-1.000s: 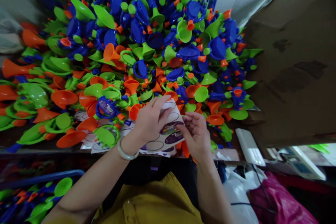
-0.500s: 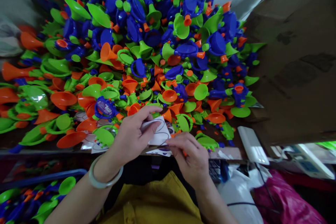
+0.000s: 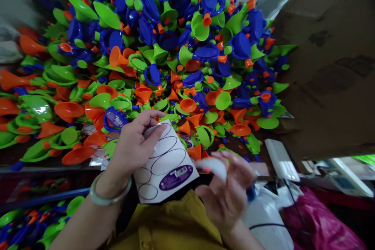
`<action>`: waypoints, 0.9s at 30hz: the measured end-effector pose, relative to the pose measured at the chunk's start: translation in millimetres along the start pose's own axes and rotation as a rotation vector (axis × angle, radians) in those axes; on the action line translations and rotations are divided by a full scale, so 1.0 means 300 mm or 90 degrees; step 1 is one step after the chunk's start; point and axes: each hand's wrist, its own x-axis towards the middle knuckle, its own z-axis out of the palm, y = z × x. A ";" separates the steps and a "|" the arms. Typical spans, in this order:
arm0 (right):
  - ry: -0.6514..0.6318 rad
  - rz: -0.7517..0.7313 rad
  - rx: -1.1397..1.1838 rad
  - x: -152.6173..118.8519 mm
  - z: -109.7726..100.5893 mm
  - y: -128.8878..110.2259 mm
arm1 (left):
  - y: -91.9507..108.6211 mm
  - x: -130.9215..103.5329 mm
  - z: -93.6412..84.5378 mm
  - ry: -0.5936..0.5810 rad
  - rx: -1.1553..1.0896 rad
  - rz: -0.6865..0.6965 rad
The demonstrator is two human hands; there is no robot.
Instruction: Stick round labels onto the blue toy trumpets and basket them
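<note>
My left hand is closed on a white sticker sheet, thumb on top near its upper edge. Oval and round outlines cover the sheet, and one purple oval label with a barcode is on its lower part. To the right, my right hand pinches a small whitish oval sticker, smeared by motion and apart from the sheet. Just beyond my left hand lies a blue toy horn that bears a purple label.
A big heap of blue, green and orange toy horns fills the table. At the right stand a cardboard box and a white box-shaped device. Below are plastic bags and, at lower left, a blue-rimmed container of more horns.
The sheet, bent over before, now lies opened out toward my body with its purple label showing. My right hand has pulled away to the right with the oval sticker.
</note>
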 end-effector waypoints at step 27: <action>0.076 -0.144 0.010 0.035 0.007 0.058 | -0.015 0.049 0.055 -0.004 0.060 0.028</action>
